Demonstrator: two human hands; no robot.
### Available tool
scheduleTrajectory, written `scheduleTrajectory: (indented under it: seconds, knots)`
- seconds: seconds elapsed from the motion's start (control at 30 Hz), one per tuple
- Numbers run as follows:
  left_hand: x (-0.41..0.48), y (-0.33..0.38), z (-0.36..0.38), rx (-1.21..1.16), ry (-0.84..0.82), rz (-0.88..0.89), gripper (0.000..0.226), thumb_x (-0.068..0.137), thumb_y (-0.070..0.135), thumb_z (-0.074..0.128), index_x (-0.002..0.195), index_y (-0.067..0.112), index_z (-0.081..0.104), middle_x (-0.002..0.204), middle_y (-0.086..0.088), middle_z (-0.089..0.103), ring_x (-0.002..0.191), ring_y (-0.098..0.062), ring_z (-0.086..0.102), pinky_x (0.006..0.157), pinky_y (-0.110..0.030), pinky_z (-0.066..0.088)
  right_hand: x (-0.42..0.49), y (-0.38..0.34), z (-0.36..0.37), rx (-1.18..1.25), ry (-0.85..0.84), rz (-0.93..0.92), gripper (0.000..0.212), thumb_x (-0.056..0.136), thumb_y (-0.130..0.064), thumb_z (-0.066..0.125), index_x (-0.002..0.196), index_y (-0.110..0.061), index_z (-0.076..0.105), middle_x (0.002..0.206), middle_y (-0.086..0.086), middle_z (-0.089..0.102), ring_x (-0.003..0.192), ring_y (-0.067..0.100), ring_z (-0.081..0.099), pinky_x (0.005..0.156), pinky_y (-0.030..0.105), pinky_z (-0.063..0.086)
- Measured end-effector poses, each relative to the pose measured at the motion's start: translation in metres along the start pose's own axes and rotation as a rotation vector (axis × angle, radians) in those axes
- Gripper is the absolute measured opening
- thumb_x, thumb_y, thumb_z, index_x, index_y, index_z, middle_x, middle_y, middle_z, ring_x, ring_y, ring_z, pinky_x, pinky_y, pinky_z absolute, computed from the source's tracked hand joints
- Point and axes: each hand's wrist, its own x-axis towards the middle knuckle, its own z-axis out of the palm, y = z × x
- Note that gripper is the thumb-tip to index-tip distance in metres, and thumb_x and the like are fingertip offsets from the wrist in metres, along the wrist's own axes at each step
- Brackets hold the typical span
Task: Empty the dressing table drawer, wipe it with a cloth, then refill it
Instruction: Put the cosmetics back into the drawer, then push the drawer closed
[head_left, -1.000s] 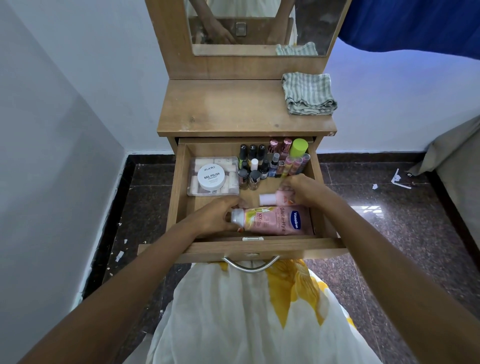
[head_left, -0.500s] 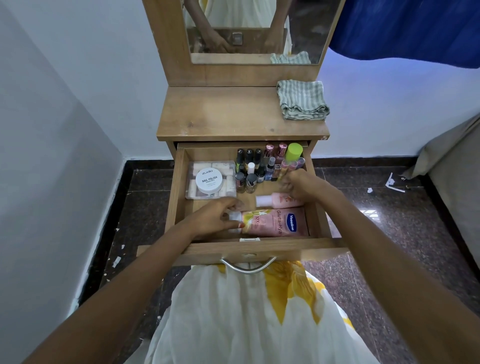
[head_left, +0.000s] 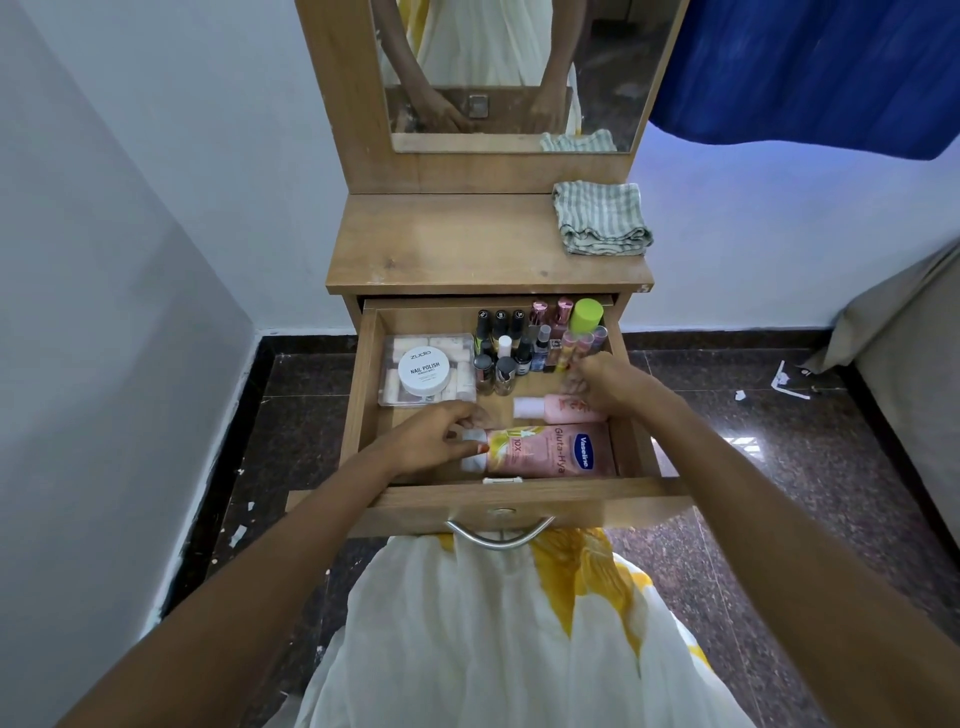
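Observation:
The wooden drawer (head_left: 519, 501) of the dressing table stands pulled out and full. A pink Vaseline lotion tube (head_left: 550, 451) lies along its front. My left hand (head_left: 436, 439) curls round the tube's white cap end. A small pink bottle (head_left: 550, 408) lies behind the tube. My right hand (head_left: 605, 382) reaches over that bottle, its fingertips at the lip-gloss tubes (head_left: 576, 345) near the back right; whether it pinches one I cannot tell. A striped grey cloth (head_left: 600, 218) lies folded on the table top (head_left: 447, 244).
In the drawer: a clear box (head_left: 426, 371) with a white nail-polish-remover tub on it, several nail polish bottles (head_left: 501, 343), and a lime-capped container (head_left: 587, 314). A mirror (head_left: 514, 73) stands behind. Dark tiled floor (head_left: 779, 415) either side, a bed edge (head_left: 914, 332) at the right.
My right hand moved off the small pink bottle toward the tubes at the back right. My left hand stayed at the lotion tube's cap. The view tilted up slightly.

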Motion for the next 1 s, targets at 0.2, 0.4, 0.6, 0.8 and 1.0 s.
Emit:
scheduleTrajectory:
  seconds: [0.2,0.4,0.6,0.8,1.0]
  knots:
    - [-0.01,0.008,-0.013,0.024,0.064,-0.001,0.037,0.086,0.012,0.061,0.121,0.008,0.053,0.121,-0.008,0.057,0.107,-0.012,0.052,0.096,-0.03,0.046,-0.024,-0.007,-0.005,0.029,0.075,0.003,0.025,0.091,-0.011,0.047,0.111,-0.005,0.061,0.116,0.017,0.062,0.106,0.032,0.057,0.094,0.04,0.046]
    - [-0.053,0.018,-0.028,-0.029,0.336,-0.029,0.036,0.085,0.017,0.062,0.12,0.014,0.055,0.118,0.001,0.057,0.106,-0.008,0.053,0.097,-0.024,0.042,-0.077,-0.012,-0.012,0.123,0.166,-0.052,0.027,0.091,-0.012,0.051,0.116,-0.009,0.06,0.124,0.01,0.061,0.111,0.024,0.058,0.093,0.031,0.048]
    - [-0.11,0.003,-0.022,-0.117,0.682,-0.133,0.022,0.082,0.009,0.065,0.104,0.013,0.065,0.099,0.007,0.064,0.094,-0.011,0.062,0.081,-0.002,0.041,-0.126,0.011,0.006,0.328,0.349,0.038,0.031,0.084,-0.017,0.063,0.114,-0.009,0.062,0.124,0.009,0.059,0.109,0.022,0.056,0.087,0.027,0.041]
    - [-0.137,-0.011,-0.005,-0.085,0.809,-0.206,0.025,0.079,0.01,0.068,0.102,0.02,0.063,0.108,0.012,0.059,0.103,-0.006,0.053,0.078,0.002,0.037,-0.146,0.015,0.034,0.511,0.424,0.139,0.05,0.074,-0.012,0.073,0.122,-0.01,0.056,0.128,0.01,0.054,0.102,0.016,0.048,0.082,0.022,0.037]
    - [-0.146,-0.016,0.005,-0.215,0.887,-0.331,0.04,0.072,0.008,0.073,0.112,0.013,0.064,0.107,0.008,0.059,0.1,-0.009,0.054,0.079,-0.001,0.041,-0.145,0.036,0.062,0.638,0.504,0.194,0.048,0.067,0.001,0.076,0.113,-0.005,0.062,0.107,0.012,0.063,0.089,0.018,0.054,0.067,0.003,0.042]
